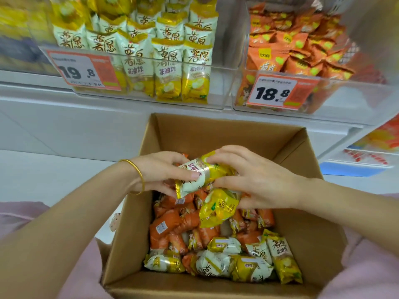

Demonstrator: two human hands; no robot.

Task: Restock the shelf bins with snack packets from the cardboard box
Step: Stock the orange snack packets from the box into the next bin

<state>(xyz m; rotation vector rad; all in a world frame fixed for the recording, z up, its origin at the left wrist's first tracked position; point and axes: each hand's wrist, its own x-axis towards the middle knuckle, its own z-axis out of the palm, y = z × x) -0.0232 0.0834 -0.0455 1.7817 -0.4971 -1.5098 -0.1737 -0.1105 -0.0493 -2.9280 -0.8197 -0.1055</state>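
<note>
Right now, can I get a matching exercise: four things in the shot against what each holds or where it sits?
1 left bin
2 right bin
3 box
4 bangle

A orange packets
B left wrist
C mixed packets
D yellow packets

Pairs: 1-D, 2-A, 3-C, 4-B

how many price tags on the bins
2. The 19.8 tag on the left bin of yellow packets; the 18.8 tag on the right bin of orange packets. More may sit out of frame.
</note>
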